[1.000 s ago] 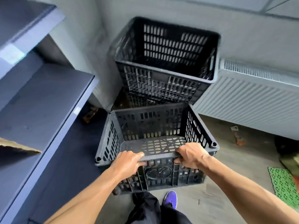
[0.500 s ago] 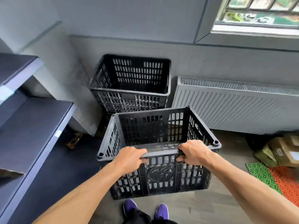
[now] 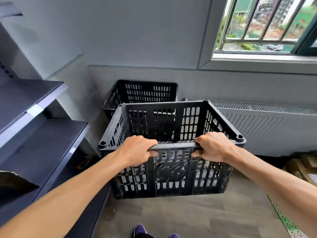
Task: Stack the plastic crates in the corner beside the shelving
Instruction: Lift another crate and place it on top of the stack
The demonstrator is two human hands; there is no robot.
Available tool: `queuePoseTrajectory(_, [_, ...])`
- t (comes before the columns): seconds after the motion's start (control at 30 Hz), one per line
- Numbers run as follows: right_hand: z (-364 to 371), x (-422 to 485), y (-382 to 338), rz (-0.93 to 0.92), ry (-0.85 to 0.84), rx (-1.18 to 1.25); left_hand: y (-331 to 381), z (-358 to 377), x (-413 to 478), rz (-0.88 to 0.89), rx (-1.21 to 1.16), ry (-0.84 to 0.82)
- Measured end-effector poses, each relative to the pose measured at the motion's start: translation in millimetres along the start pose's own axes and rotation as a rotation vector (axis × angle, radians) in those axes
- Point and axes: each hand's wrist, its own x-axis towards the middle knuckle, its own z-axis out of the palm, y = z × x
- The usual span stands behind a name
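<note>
Two black plastic crates in view, job partly done. Shelving (image 3: 39, 140) fills the left side & a radiator (image 3: 267, 129) runs along the wall on the right. The corner btwn them already has a crate in it: the corner crate (image 3: 149, 90) sits against the wall, open top up. The carried crate hides whatever is under it, so can't tell how tall the stack is.

The carried crate (image 3: 171, 170) is in the air, clear of the floor (image 3: 188, 217). It's just in front of the corner crate & not yet on it. The left hand (image 3: 137, 151) & right hand (image 3: 214, 146) each grip its near rim, fingers curled round the top edge, one either side of the round moulded emblem. Shoes (image 3: 140, 229) show at the bottom edge, well back from the corner.

My read: lift is under way, placing is left. The crate has to go up & fwd over the corner crate's rim, then down square onto it.

Vs 0.5 s ago: the carried crate is higher. Its far rim now shows above the corner crate's front rim, was below it. Grip is the same. More window in view, less floor.
</note>
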Motion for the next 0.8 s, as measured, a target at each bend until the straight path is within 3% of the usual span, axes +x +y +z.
queuePoseTrajectory(0.47, [-119.3,-1.1,-34.7,0.000,0.360,-0.078,-27.6,-131.3,-42.9,-0.011,0.150,0.303])
queuePoseTrajectory(0.8, [-155.5,65.2,-67.1,0.028,0.493,-0.177,-103.4,-159.4,-25.0,0.015,0.205,0.426])
